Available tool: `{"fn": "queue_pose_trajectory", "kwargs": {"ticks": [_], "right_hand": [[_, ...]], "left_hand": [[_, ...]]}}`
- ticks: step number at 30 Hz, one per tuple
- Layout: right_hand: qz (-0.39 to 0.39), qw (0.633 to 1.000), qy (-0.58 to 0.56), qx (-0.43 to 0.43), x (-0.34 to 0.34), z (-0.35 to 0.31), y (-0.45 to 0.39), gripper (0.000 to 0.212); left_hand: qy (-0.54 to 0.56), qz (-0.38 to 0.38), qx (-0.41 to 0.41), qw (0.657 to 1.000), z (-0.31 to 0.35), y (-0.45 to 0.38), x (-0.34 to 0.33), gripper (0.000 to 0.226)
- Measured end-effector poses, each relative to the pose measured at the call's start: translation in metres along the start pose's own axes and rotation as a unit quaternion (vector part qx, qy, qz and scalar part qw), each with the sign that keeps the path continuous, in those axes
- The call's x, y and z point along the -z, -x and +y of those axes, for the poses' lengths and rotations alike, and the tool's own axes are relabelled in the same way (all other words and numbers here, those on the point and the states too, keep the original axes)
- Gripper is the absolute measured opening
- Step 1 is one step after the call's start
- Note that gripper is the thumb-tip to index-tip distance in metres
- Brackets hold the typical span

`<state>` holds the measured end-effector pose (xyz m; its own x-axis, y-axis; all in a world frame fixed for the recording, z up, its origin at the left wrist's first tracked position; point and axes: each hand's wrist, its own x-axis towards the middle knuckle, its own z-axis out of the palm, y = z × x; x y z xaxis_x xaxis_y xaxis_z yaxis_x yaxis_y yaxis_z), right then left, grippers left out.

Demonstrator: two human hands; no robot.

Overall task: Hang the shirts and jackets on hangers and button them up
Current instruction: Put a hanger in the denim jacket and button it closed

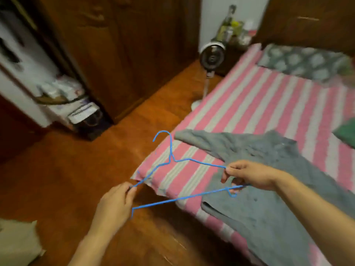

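A thin blue wire hanger (171, 150) is held in the air over the near corner of the bed, hook pointing up. My left hand (115, 202) pinches its left shoulder end. My right hand (247, 176) grips its right end, fingers curled around the wire. A grey shirt (269, 169) lies spread flat on the pink and white striped bedsheet (249, 104), partly under my right hand and forearm. One sleeve stretches toward the bed's left edge.
A standing fan (211, 56) is on the wooden floor beside the bed. A dark wooden wardrobe (119, 45) stands behind it. A patterned pillow (305, 61) lies at the bed's head. A green cloth (345, 133) shows at the right edge. Cluttered shelves (67, 100) are at left.
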<state>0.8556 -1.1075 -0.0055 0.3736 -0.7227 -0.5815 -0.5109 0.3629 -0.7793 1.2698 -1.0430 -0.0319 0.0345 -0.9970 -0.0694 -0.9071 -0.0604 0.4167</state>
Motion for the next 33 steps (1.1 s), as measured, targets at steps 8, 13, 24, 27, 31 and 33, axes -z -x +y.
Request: {"fn": "queue_pose_trajectory", "kwargs": {"ticks": [8,13,24,27,31,33], "right_hand": [[0.143,0.966,0.126,-0.174,0.071,0.221,0.155,0.018],[0.34,0.928,-0.066,-0.135,0.102,0.262,0.157,0.028],[0.454,0.81,-0.104,-0.355,0.16,0.39,0.141,0.032],[0.458,0.792,-0.079,-0.397,0.147,0.431,0.126,0.035],[0.455,0.772,-0.034,-0.442,0.118,0.479,0.097,0.033],[0.464,0.75,-0.081,-0.464,0.11,0.491,0.078,0.028]], "left_hand": [[-0.004,-0.26,-0.259,0.93,0.235,-0.04,-0.165,0.025],[-0.028,-0.256,-0.331,0.908,0.362,-0.002,-0.241,0.03],[-0.016,-0.282,-0.092,0.955,0.36,0.004,-0.355,0.012],[-0.069,-0.363,-0.14,0.918,0.353,-0.008,-0.427,0.013],[-0.225,-0.41,-0.199,0.861,0.344,-0.03,-0.516,0.045],[-0.298,-0.391,-0.156,0.856,0.331,-0.043,-0.536,0.072]]}}
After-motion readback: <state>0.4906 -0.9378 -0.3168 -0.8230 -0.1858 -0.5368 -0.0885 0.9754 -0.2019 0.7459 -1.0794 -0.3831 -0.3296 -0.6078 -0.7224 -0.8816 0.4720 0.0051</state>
